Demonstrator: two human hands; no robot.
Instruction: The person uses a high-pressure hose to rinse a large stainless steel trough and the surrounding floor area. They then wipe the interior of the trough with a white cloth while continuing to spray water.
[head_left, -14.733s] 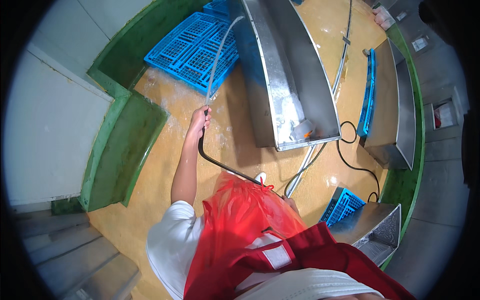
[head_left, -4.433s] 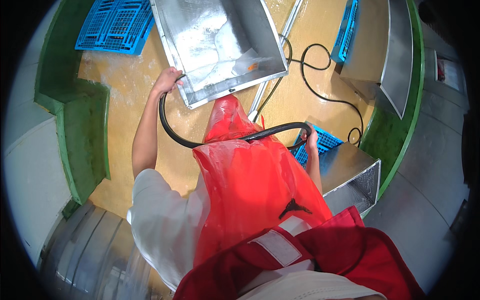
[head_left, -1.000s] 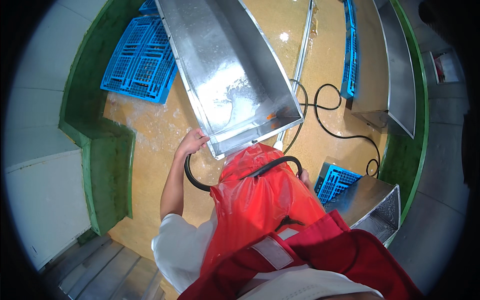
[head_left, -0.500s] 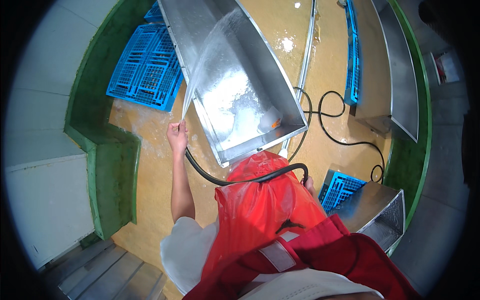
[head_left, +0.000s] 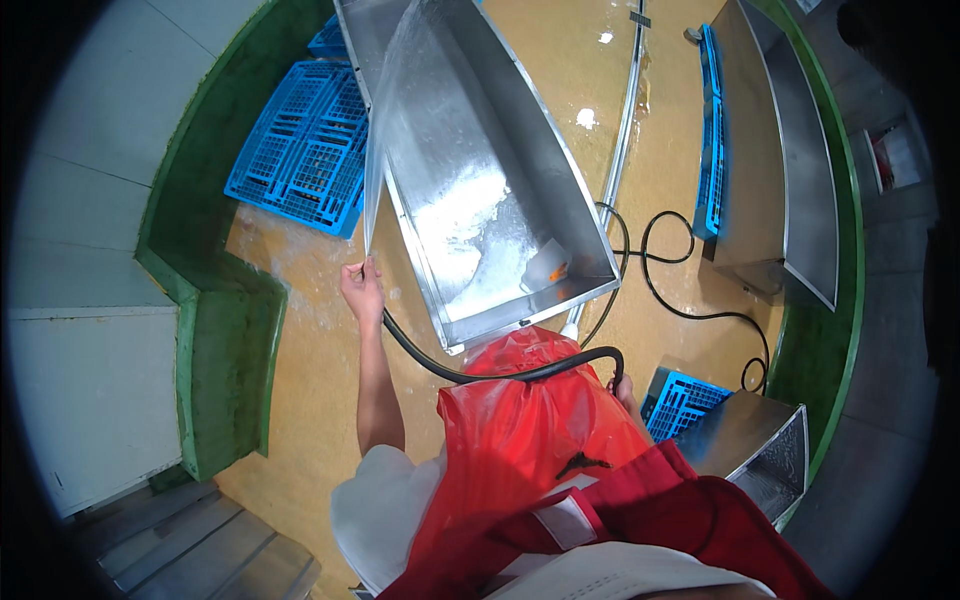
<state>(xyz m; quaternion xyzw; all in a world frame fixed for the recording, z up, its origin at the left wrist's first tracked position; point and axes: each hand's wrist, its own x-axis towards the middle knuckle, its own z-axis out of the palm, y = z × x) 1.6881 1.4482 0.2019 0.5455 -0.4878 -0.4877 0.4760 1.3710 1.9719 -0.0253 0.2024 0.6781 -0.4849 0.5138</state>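
Observation:
My left hand (head_left: pixel 362 288) grips the end of a black hose (head_left: pixel 425 352), left of a long stainless-steel trough (head_left: pixel 470 140). A water jet (head_left: pixel 376 170) rises from its fingers along and over the trough's left side toward the far end. The hose loops across my red plastic apron (head_left: pixel 530 430) to my right hand (head_left: pixel 622 390), which is partly hidden and closed around it at my right. A pale object with an orange part (head_left: pixel 545 270) lies inside the trough near its front corner.
Blue pallets (head_left: pixel 295 140) lie left of the trough, beside a green wall base (head_left: pixel 215 370). At right are another steel trough (head_left: pixel 760 180) with blue pallets (head_left: pixel 712 150), a coiled hose on the wet floor, a floor channel (head_left: pixel 628 120), a blue crate (head_left: pixel 680 400) and a steel box (head_left: pixel 750 440).
Since a second ago, my left hand has left the trough's front corner and water now sprays from the hose. Much earlier, the jet fell beside the left pallets. The view has shifted slightly.

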